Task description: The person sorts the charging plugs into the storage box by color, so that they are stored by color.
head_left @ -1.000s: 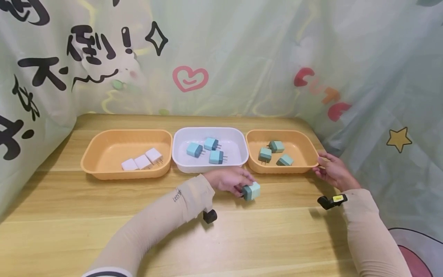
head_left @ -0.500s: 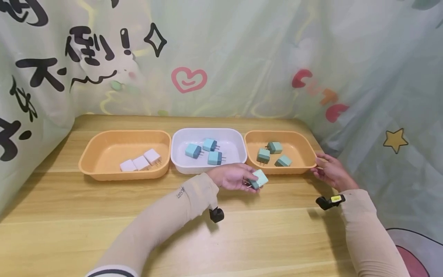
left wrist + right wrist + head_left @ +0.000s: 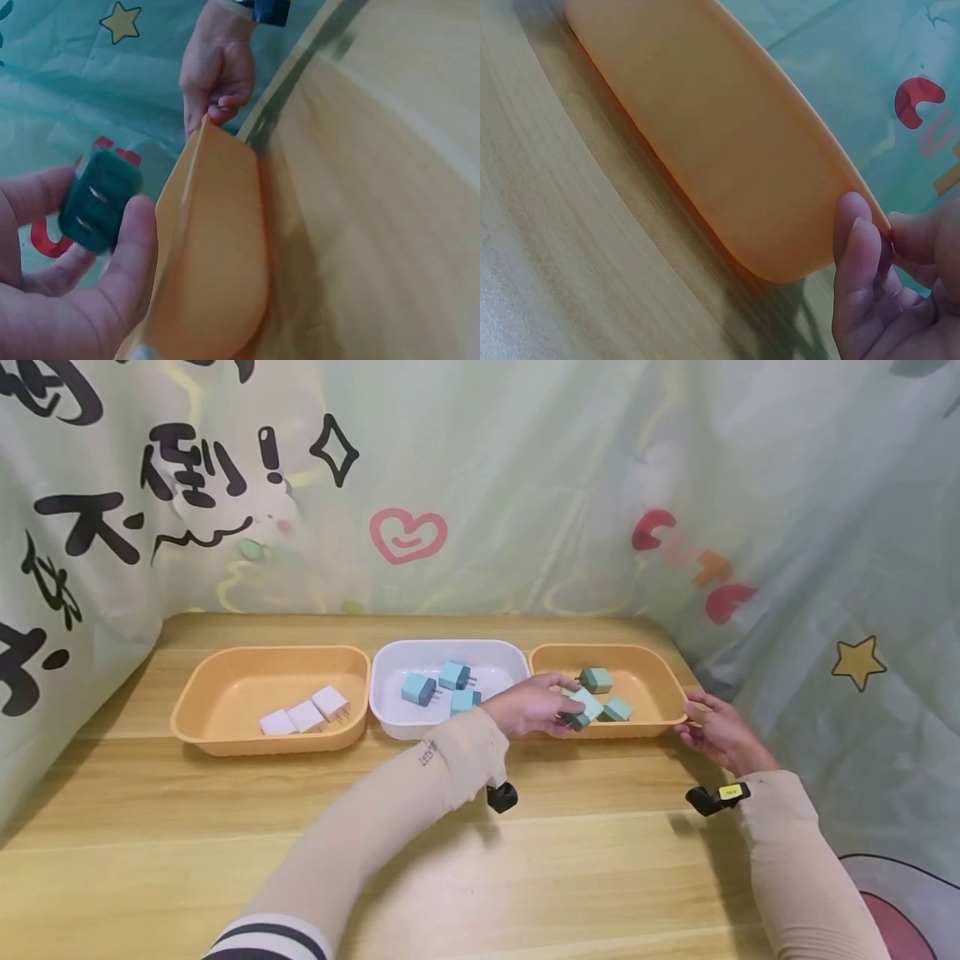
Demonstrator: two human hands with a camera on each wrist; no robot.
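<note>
My left hand [image 3: 528, 704] pinches a green plug charger [image 3: 584, 708] over the front left of the right orange tray [image 3: 656, 724]. In the left wrist view the two metal prongs of this charger [image 3: 100, 201] face the camera, with thumb and fingers on its sides. Inside that tray lie green chargers, among them one at the back [image 3: 597, 680] and one at the front [image 3: 617, 709]; the held one hides part of the tray's left side. My right hand [image 3: 722, 732] grips the tray's right end, thumb and fingers on either side of its rim [image 3: 859, 187].
A white tray [image 3: 390, 720] in the middle holds light-blue chargers [image 3: 419, 688], one partly behind my left wrist. The left orange tray [image 3: 217, 739] holds white chargers [image 3: 306, 716]. All stand on a wooden table [image 3: 600, 868] before a printed curtain [image 3: 510, 485].
My left hand has carried the green charger up and to the right, from in front of the white tray to over the right orange tray. The right hand has stayed on the tray's end.
</note>
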